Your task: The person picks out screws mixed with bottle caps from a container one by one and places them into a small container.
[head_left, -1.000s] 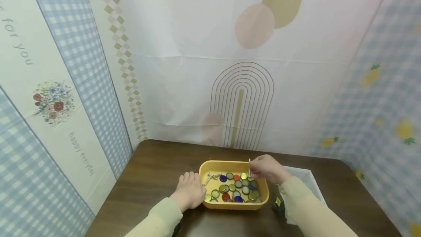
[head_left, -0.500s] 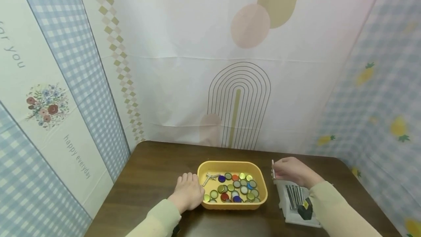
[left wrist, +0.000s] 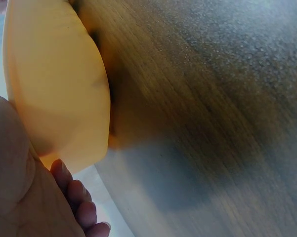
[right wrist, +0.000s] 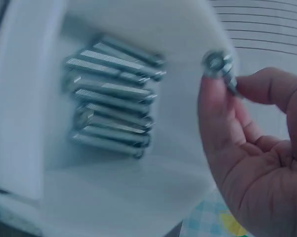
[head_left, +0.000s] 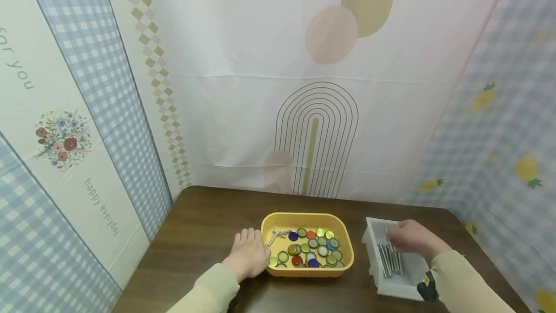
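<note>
Above the white bin at the right, my right hand pinches a silver bolt between thumb and fingertips. The bolt's round head, with a recess, faces the right wrist camera. Several similar bolts lie side by side on the bin's floor. My left hand rests against the left side of a yellow tray, thumb by its rim, fingers fairly straight. Inside that tray are many bottle caps in gold, red, blue and silver, and a few bolts at the left end.
The tray and the bin stand apart on a brown wooden table, the bin to the right. Behind the table hangs a patterned cloth. A dark strap sits at my right wrist.
My right hand has carried the bolt from above the yellow tray rightward to over the white bin, and has lowered it slightly. The left hand keeps its place against the tray.
</note>
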{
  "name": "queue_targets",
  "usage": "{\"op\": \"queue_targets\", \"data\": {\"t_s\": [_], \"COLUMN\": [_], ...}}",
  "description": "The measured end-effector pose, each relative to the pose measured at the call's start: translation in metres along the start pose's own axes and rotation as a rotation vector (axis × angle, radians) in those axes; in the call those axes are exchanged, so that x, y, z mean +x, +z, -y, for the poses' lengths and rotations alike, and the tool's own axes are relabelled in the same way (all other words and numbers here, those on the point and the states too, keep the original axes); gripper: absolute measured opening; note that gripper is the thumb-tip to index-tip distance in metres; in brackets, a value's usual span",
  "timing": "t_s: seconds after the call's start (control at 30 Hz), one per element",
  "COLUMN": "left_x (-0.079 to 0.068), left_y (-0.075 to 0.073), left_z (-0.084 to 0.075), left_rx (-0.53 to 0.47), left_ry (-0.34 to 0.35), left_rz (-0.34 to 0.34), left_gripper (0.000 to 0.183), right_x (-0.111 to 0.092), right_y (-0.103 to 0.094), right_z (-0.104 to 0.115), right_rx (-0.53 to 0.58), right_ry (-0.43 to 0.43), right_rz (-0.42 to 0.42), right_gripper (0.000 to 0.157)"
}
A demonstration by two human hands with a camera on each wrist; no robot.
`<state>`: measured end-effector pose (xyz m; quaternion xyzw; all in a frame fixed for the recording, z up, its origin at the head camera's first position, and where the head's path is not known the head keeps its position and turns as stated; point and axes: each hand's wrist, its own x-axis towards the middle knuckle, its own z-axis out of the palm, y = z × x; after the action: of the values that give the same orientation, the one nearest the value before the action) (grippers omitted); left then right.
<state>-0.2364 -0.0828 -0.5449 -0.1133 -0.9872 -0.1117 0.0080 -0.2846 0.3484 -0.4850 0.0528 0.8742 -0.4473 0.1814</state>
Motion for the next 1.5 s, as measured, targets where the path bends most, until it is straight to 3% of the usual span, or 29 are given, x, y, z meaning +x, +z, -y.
{"op": "queue_targets", "data": {"t_s": [0.17,0.33,0.53,0.83,1.1,1.23,1.5], "left_x": [-0.002,-0.005,-0.006,-0.006,-0.004,-0.002,-0.002], "left_y": [-0.003,-0.009,-0.013,-0.011,-0.008,-0.004,-0.002], "left_z": [-0.002,-0.005,-0.007,-0.004,-0.003,-0.001,0.001], "left_rx": [0.005,-0.011,-0.007,-0.023,-0.015,-0.017,-0.019], "left_ry": [-0.001,0.000,-0.005,0.007,-0.002,0.000,0.004], "left_rz": [-0.001,0.007,0.024,0.003,0.013,0.002,-0.001], "left_gripper": [0.029,0.028,0.028,0.027,0.027,0.027,0.027], "right_x": [0.004,0.005,0.007,0.005,0.000,-0.002,-0.004], "right_y": [0.010,0.017,0.022,0.025,0.026,0.022,0.008], "right_z": [-0.011,-0.017,-0.022,-0.021,-0.018,-0.012,0.016], "right_rx": [-0.159,-0.207,-0.216,-0.231,-0.246,-0.235,-0.104], "right_ry": [-0.004,-0.010,-0.010,0.008,0.011,-0.011,-0.054], "right_rz": [-0.068,-0.073,-0.063,-0.041,-0.056,-0.060,-0.104], "right_gripper": [0.015,0.018,0.021,0.009,0.014,0.018,0.020]}}
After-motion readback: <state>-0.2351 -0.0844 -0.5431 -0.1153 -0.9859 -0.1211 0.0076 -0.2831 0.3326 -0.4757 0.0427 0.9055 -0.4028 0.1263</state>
